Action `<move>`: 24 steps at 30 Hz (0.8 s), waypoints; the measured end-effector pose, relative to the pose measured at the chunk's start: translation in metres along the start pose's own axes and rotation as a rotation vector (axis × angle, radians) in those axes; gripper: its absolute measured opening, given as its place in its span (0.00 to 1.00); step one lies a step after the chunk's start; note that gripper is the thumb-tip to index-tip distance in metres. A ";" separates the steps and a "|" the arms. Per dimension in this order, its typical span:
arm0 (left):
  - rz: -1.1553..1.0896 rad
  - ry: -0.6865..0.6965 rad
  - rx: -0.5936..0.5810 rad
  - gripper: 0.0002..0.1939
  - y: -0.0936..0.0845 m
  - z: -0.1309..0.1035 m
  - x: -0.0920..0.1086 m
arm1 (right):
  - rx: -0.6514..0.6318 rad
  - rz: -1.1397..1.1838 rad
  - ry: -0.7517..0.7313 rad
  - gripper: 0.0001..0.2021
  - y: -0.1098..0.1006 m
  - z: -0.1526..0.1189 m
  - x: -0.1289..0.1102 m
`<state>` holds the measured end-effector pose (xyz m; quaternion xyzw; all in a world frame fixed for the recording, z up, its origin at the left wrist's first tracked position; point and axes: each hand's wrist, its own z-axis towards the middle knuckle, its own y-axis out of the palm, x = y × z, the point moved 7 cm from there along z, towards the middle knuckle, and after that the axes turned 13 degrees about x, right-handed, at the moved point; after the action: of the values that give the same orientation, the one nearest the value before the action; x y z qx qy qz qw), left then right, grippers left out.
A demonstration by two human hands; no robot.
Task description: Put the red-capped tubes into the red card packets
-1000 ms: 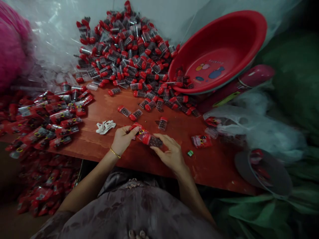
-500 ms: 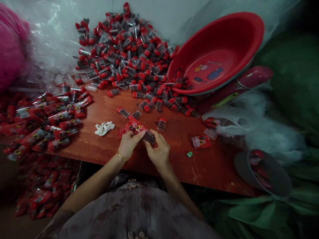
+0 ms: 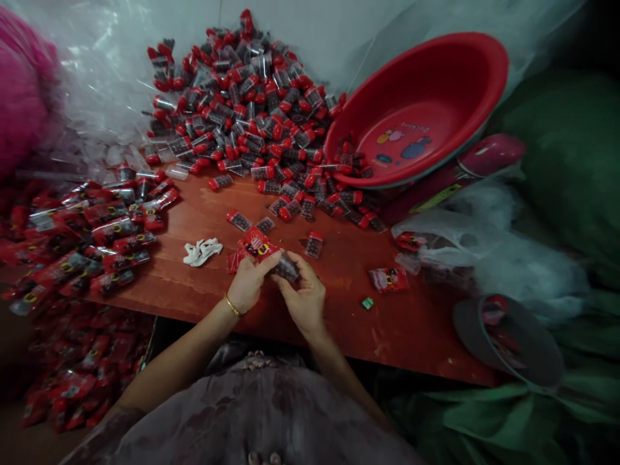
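Between my hands is a small clear tube with dark round pieces inside, partly covered by fingers. My left hand pinches a red printed plastic bag at the tube's left end. My right hand is closed around the tube's right side. Whether the tube's end is inside the bag, I cannot tell. Flat red bags lie under and left of the held one. Loose red-capped tubes lie just beyond my hands, among them one tube to the right.
A large heap of red-capped tubes rises at the back, beside a tilted red basin. Filled red bags pile up on the left. White crumpled gloves, a red packet and a grey bucket are around me.
Both hands have shifted slightly left, with the bag and tube between them. More of the tube's clear side now shows. The things on the table have stayed put.
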<state>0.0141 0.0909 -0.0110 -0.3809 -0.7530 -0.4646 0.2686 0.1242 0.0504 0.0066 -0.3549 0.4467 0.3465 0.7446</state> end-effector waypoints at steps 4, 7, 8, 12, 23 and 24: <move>0.001 -0.012 -0.087 0.15 0.000 -0.001 0.002 | -0.123 0.125 0.217 0.13 0.002 -0.006 0.009; 0.061 -0.040 -0.170 0.17 0.004 -0.004 0.001 | -0.183 0.219 0.320 0.11 0.004 -0.010 0.010; 0.063 -0.052 -0.171 0.19 0.005 -0.005 0.001 | -0.174 0.258 0.343 0.11 0.004 -0.010 0.010; 0.006 -0.014 -0.002 0.21 0.004 -0.005 0.003 | -0.082 0.261 0.359 0.11 0.002 -0.015 0.011; 0.257 -0.040 -0.157 0.19 0.012 -0.017 -0.007 | -0.122 0.457 0.486 0.14 0.011 -0.025 0.018; 0.231 -0.024 -0.145 0.20 0.011 -0.015 -0.005 | -0.106 0.421 0.459 0.13 0.008 -0.022 0.016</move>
<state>0.0271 0.0788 -0.0026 -0.4888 -0.6719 -0.4791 0.2830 0.1139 0.0390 -0.0178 -0.3619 0.6481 0.4267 0.5166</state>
